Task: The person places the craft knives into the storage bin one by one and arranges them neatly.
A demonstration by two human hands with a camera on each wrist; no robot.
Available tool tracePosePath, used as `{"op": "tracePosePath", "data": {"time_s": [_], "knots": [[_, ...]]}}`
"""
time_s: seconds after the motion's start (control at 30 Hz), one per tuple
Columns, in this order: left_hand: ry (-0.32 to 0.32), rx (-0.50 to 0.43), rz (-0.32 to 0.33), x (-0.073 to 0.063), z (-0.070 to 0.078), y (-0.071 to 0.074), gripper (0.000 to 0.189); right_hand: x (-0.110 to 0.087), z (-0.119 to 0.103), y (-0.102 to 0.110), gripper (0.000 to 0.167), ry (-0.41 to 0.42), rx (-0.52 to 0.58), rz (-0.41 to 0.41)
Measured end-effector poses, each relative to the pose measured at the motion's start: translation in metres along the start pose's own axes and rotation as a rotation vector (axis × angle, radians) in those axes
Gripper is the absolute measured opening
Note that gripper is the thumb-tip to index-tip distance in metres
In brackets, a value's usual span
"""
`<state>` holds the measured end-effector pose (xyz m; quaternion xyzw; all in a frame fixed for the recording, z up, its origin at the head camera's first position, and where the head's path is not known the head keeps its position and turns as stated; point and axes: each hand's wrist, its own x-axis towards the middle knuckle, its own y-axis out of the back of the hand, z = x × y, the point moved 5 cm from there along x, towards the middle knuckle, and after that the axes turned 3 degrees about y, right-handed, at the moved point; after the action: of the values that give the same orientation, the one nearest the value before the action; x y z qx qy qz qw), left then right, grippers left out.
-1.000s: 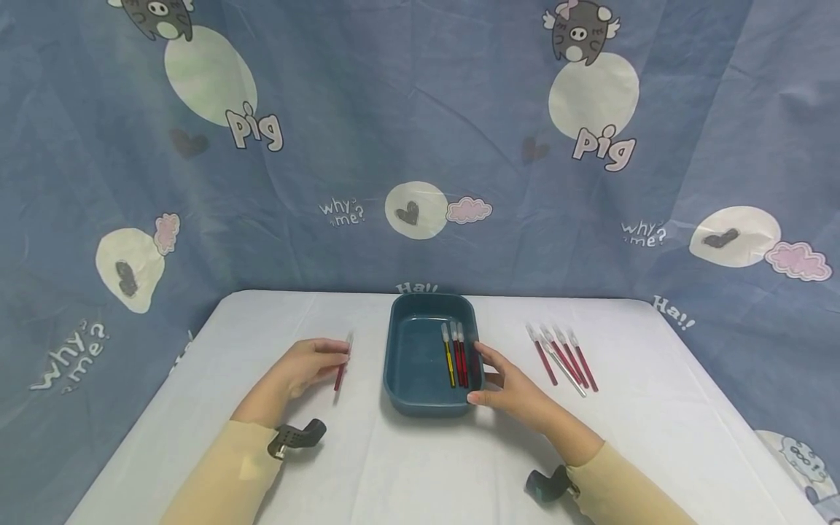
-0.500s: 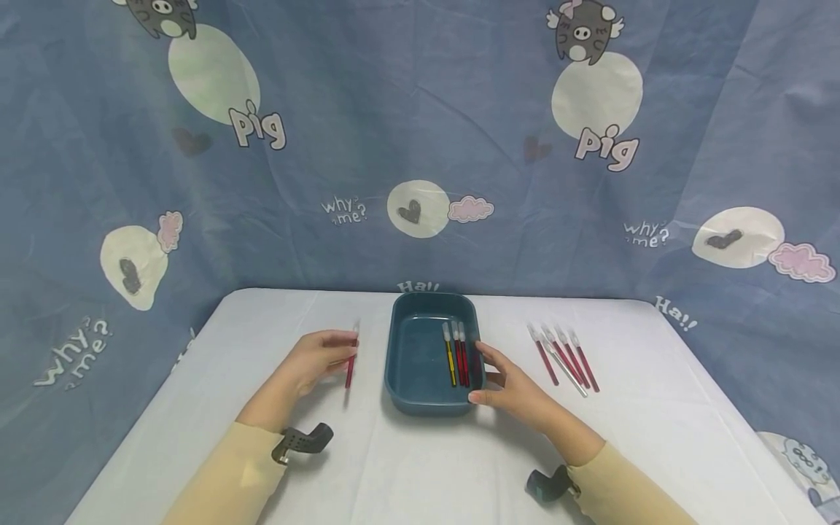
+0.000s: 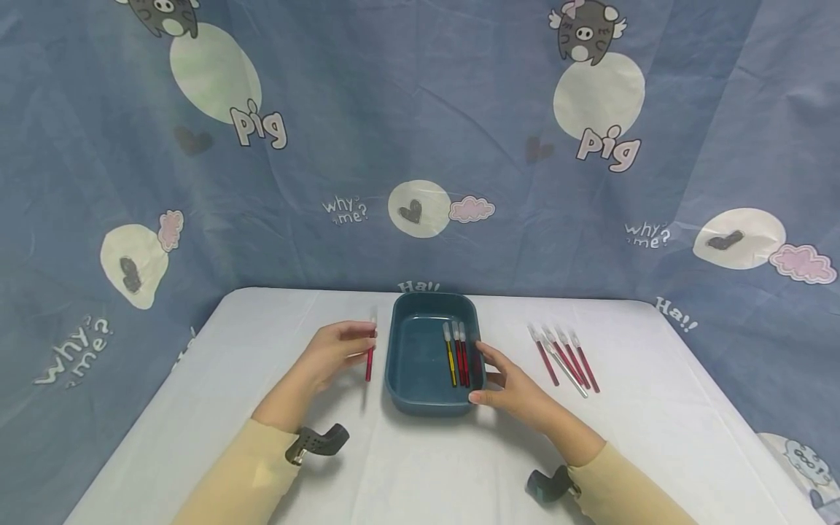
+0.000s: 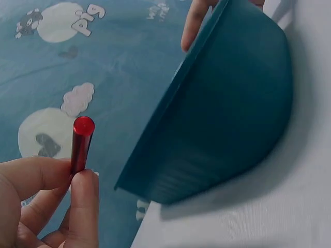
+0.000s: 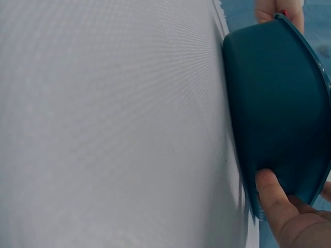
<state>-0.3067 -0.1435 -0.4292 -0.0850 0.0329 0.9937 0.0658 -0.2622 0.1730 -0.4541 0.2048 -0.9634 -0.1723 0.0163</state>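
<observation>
While the left hand pinches a slim, glossy red pen with a translucent cap near the frame's lower centre, the right hand grips the right side of a deep teal rectangular bin. Inside lie a capped yellow pen and capped red pens; more pens rest centre-right on the white tabletop.

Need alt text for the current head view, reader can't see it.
A person's left hand holds a slim red stick just left of a teal bin, while the right hand grips the bin's right side. In the bin lie a yellow stick and two red ones; more red sticks and a silver one lie right of it on a white table.
</observation>
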Motion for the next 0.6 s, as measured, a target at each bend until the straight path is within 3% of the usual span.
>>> {"op": "tracePosePath", "data": {"time_s": [0.6], "knots": [[-0.037, 0.027, -0.024, 0.005, 0.022, -0.053, 0.038, 0.000, 0.001, 0.001, 0.096, -0.005, 0.003, 0.001]]}}
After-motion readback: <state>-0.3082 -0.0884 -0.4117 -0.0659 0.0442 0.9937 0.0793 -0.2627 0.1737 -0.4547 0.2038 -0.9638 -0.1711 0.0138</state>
